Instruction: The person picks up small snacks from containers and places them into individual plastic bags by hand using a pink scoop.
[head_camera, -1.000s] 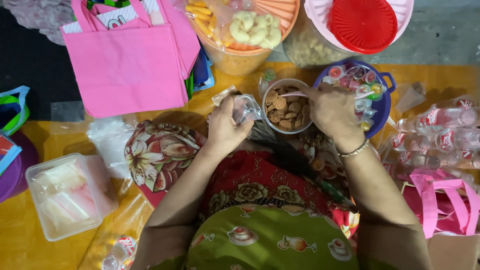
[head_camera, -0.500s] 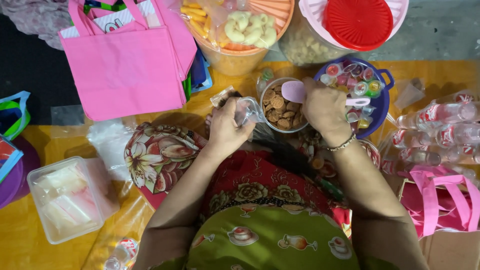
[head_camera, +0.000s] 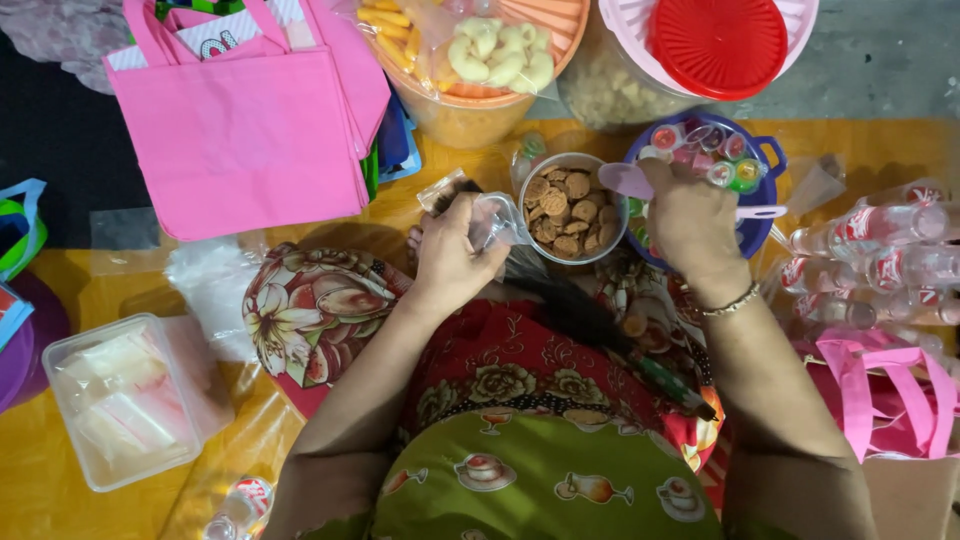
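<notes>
Left hand (head_camera: 452, 252) clenched on a clear plastic bag (head_camera: 497, 222), contents indiscernible. Right hand (head_camera: 690, 222) grasps a pink scoop (head_camera: 627, 180) over the cookie bowl (head_camera: 572, 207); its fingers are hidden.

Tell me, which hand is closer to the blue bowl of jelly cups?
Right. The right hand holds a pink scoop at the blue bowl, overlapping its near rim. The left hand holds a clear bag on the far side of the cookie bowl.

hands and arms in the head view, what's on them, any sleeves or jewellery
Both arms are bare to the bottom edge of the frame, with no sleeves showing. The right hand has a thin gold-coloured chain bracelet at the wrist. The left hand shows no bracelet, watch or glove; rings cannot be made out.
</notes>
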